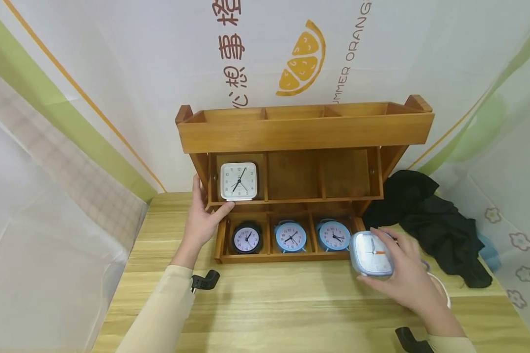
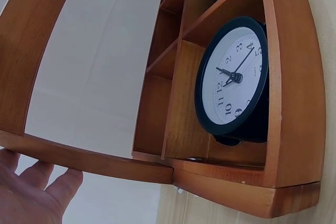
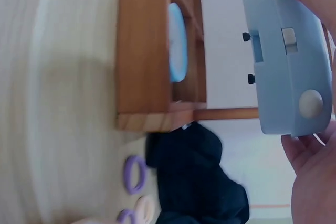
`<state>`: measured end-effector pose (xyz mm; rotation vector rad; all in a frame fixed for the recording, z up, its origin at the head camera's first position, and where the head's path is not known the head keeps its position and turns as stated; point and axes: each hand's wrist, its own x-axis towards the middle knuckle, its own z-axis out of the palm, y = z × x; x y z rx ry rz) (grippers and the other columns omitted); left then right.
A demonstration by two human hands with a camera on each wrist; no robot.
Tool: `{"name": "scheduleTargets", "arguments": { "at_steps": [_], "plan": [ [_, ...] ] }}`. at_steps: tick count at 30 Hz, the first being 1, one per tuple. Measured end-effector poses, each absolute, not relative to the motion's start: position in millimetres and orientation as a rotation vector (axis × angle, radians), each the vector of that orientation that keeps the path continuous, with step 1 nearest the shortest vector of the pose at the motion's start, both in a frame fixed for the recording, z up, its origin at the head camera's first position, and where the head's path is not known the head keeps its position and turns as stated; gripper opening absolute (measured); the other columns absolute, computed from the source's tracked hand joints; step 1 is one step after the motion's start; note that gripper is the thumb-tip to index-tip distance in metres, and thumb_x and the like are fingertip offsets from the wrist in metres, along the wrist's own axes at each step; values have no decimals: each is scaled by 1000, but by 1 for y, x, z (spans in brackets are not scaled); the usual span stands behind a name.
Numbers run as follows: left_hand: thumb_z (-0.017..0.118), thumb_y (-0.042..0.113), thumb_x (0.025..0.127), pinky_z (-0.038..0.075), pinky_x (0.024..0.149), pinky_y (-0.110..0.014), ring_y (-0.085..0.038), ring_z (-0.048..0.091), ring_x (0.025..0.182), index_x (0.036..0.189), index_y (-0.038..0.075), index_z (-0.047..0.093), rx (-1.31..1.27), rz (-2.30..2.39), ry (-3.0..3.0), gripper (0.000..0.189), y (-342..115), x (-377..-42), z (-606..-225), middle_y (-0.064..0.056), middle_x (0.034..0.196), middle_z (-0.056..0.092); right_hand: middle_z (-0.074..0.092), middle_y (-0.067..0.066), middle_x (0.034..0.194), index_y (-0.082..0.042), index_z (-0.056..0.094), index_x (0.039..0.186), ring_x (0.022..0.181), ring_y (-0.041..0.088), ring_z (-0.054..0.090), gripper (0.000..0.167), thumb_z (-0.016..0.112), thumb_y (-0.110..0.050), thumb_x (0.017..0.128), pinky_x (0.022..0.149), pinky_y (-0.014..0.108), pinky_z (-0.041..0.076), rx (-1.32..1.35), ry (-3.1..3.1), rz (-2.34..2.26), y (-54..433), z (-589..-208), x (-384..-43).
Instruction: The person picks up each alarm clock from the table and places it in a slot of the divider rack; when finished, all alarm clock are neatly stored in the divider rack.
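A three-tier wooden rack (image 1: 306,135) stands on the table. My left hand (image 1: 201,219) holds its left side, thumb at the middle tier's front edge and fingertips against the side panel (image 2: 79,157). Just above that thumb, a white square alarm clock (image 1: 239,181) sits in the middle tier's left compartment. My right hand (image 1: 406,267) grips a light-blue alarm clock (image 1: 372,253) in front of the rack's lower right corner; its back and knobs (image 3: 289,66) face the right wrist camera. Along the bottom tier stand a black round alarm clock (image 1: 247,238) and two blue round ones (image 1: 290,237).
Black cloth (image 1: 441,220) lies in a heap right of the rack. Purple rings (image 3: 135,174) and a pale ring (image 3: 145,209) lie beside it on the wooden table (image 1: 274,304). A printed white curtain (image 1: 159,59) hangs behind the rack.
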<state>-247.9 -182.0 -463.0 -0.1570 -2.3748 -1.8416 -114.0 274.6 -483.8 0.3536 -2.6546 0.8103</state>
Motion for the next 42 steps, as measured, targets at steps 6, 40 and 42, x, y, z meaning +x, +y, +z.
{"name": "scheduleTargets", "arguments": {
  "at_steps": [6,40,42],
  "plan": [
    [80,27,94,29,122,-58,-32,25,156,168,33,-7,-165,-1845,-2367,115,-181,-248,-462,-14,172,20,46,22,146,-6,57,146,126,48,35,111,105,-22,47,87,57,32,443,-2539,831,266,-466,-128],
    [81,24,93,28,122,-56,-31,19,158,167,33,-11,-146,-1853,-2384,118,-181,-247,-462,-11,173,12,42,21,148,-8,49,152,130,42,34,112,102,-41,59,94,59,44,621,-2462,773,179,-398,-214],
    [80,26,94,28,122,-55,-30,19,158,167,33,-10,-135,-1842,-2395,117,-181,-247,-462,-11,173,12,41,20,150,-9,48,153,131,42,33,112,103,-41,60,96,61,43,617,-2469,779,174,-395,-218]
  ]
}}
